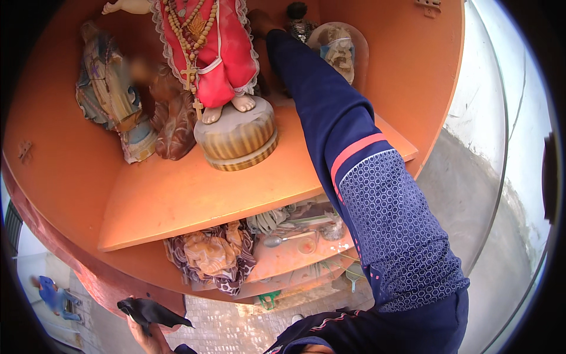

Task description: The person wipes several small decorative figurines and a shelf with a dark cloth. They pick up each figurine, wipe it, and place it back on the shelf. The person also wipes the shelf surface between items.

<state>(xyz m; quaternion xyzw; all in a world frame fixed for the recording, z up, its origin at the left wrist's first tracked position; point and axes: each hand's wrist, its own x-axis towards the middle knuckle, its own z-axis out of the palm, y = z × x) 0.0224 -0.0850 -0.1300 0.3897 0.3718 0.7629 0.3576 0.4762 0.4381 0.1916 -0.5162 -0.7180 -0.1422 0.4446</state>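
My right arm, in a navy sleeve with a pink stripe, reaches deep into an orange wooden niche. My right hand is at the back wall, partly hidden behind a statue in a red robe that stands on a round striped base. What its fingers touch is hidden. A small dark figure and a clear dome with a pale figure inside stand just right of that hand. My left hand is low at the bottom edge, gripping a black cloth.
Two more statues, one in pale robes and a brown one, stand at the left of the upper shelf. The lower shelf holds a patterned cloth bundle, a spoon and small clutter. A pale wall is at the right.
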